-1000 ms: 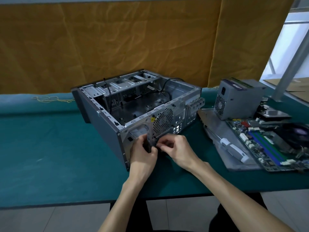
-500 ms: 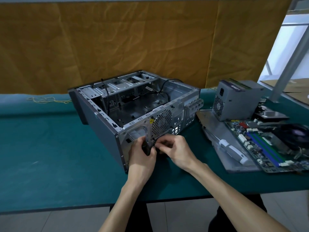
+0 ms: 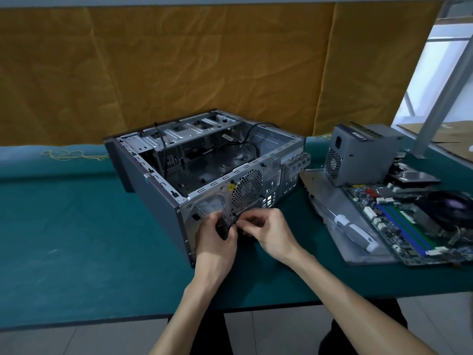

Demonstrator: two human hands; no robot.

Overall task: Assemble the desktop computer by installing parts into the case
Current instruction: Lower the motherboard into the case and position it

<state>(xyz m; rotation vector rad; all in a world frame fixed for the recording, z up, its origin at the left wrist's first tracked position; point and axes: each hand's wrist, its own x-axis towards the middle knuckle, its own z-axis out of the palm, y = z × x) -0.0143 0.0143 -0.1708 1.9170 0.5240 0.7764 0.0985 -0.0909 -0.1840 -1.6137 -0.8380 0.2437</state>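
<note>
My left hand (image 3: 217,239) grips a small black part (image 3: 223,228) against the open grey metal computer case (image 3: 204,172), at its rear panel. My right hand (image 3: 268,231) pinches beside it, probably seating a fastener.

A table (image 3: 76,239) covered in green cloth is seen across the middle of the view. Behind it, a yellow curtain (image 3: 179,67) is hung, filling the view from nine to one o'clock. A loose tangle of yellow string (image 3: 69,156) is laid on the cloth at nine o'clock, near the curtain's foot. At two o'clock a grey metal post (image 3: 445,98) is set at a slant, and a brown board (image 3: 440,130) is laid beside its foot. Pale floor tiles (image 3: 51,339) are seen at seven o'clock.
</note>
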